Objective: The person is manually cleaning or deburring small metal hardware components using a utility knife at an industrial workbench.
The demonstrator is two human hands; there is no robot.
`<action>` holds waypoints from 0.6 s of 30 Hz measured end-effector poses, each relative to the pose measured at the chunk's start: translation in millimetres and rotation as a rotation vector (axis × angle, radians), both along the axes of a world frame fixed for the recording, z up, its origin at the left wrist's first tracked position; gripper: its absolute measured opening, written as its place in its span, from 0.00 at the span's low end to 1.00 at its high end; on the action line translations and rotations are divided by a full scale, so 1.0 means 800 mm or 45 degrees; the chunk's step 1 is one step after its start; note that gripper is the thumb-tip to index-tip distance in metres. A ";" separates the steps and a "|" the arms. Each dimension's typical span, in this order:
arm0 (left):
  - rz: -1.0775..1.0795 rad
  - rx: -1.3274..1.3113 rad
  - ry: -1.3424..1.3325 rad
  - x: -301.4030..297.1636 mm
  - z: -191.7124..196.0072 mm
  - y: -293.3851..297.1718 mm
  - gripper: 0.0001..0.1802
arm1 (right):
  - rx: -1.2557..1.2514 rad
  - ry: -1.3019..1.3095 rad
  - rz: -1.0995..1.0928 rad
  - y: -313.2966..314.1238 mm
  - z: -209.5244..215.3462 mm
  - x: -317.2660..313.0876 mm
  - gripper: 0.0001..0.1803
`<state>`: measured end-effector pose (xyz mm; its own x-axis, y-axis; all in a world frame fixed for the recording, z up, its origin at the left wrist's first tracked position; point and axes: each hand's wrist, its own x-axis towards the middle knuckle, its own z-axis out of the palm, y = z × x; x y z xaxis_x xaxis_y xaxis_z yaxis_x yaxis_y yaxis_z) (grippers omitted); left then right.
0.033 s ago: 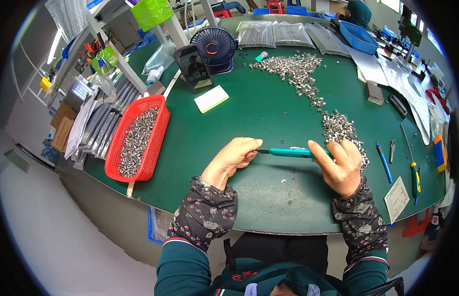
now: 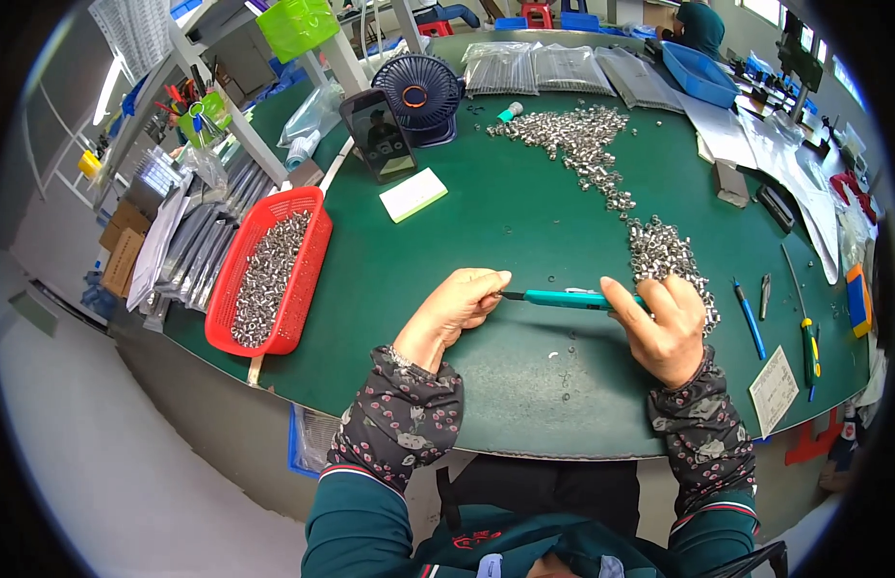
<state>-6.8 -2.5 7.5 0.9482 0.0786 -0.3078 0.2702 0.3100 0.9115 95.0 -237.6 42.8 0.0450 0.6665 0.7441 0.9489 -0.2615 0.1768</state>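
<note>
Over the near part of the green table, my right hand [image 2: 662, 328] is closed round a slim teal-handled hand tool [image 2: 568, 300]. The tool lies nearly level, its thin dark tip pointing left. That tip meets the fingers of my left hand [image 2: 454, 313], which are curled in a pinch; whatever they hold is too small and hidden to name. Just beyond my right hand is a pile of small silvery metal sleeves [image 2: 661, 249]. A second pile of the same sleeves [image 2: 572, 135] spreads farther back.
A red plastic basket [image 2: 322, 231] of small metal parts stands at left. Behind are a phone [image 2: 378, 137], a dark fan [image 2: 417, 91] and a white-green card pad [image 2: 414, 196]. Bagged tubes [image 2: 500, 69] line the back. At right lie a blue pen-like tool [image 2: 750, 320] and a yellow-green screwdriver [image 2: 810, 352].
</note>
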 end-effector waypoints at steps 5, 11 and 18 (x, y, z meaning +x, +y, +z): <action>0.329 -0.047 -0.232 0.004 0.003 -0.005 0.12 | 0.028 0.502 0.007 0.004 -0.008 0.002 0.19; 0.250 -0.327 -0.467 0.006 -0.006 -0.003 0.06 | 0.005 0.880 0.078 0.004 -0.022 0.001 0.16; 0.273 -0.377 -0.564 0.006 -0.006 -0.005 0.06 | -0.020 1.167 0.135 0.006 -0.028 0.003 0.15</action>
